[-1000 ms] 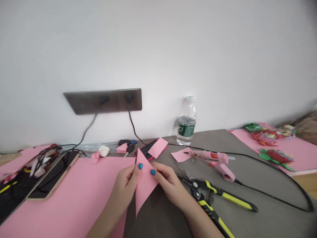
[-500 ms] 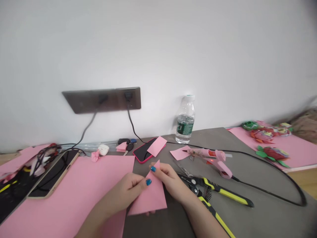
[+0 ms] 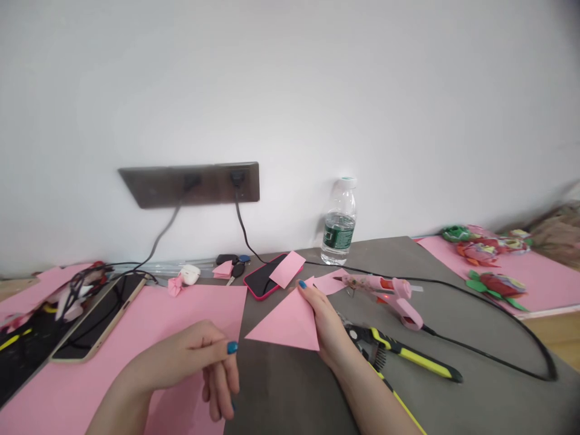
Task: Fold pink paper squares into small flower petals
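A folded triangle of pink paper (image 3: 287,323) is pinched at its top corner by my right hand (image 3: 328,320), with the thumb on the near face and the other fingers behind. My left hand (image 3: 202,362) hangs to the left of it, apart from the paper, fingers loosely bent and nothing in them. Beneath my left hand lies a large pink sheet (image 3: 199,308). Beyond the triangle a small pink piece (image 3: 288,269) rests across a phone in a red case (image 3: 258,281).
A pink glue gun (image 3: 380,287) with a black cord and yellow-black pliers (image 3: 417,356) lie on the right. Behind them stands a water bottle (image 3: 339,226). Paper flowers (image 3: 498,284) sit far right; a larger phone (image 3: 99,317) and tangled cables are at the left.
My left hand has let go of the pink paper and moved left and down. The paper, held by my right hand, has turned and shifted right and slightly up.
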A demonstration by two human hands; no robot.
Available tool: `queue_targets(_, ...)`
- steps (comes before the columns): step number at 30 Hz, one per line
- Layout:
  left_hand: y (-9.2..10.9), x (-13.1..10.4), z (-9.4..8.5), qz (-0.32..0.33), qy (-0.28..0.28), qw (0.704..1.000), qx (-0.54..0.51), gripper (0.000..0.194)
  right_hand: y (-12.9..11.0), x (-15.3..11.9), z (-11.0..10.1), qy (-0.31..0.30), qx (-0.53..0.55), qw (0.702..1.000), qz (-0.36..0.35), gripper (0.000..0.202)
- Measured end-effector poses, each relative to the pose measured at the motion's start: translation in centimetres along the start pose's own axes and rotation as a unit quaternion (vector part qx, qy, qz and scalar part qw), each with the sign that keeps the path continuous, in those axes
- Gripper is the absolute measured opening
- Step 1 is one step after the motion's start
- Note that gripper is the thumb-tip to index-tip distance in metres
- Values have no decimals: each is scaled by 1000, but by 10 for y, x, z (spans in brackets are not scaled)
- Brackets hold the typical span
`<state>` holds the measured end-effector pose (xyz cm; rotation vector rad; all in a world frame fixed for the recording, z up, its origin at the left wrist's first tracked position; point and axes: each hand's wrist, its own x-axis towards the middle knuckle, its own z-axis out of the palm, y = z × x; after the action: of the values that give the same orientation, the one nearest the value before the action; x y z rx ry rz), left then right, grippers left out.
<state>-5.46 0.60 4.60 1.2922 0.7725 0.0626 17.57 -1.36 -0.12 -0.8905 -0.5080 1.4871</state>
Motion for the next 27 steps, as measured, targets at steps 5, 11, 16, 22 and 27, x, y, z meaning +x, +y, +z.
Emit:
queue_targets(5, 0, 14, 1, 62, 217, 973, -52, 50, 6, 3, -4, -31, -65, 997, -11, 43)
queue_targets(11, 1, 42, 29, 81, 160, 982, 56, 36, 13, 5, -6, -83, -203, 970, -104, 50)
queue_targets(16, -3, 50, 29, 143, 318, 936, 45, 34, 12, 6, -2, -138, -222, 957, -129, 43)
queue_targets(22, -4, 53, 31, 179, 315, 930, 62, 30, 12, 6, 0, -104, -224, 958, -144, 39)
queue_targets(27, -3, 57, 38, 209, 443, 872, 23, 31, 11, 1, 5, -126, -230, 957, -125, 37)
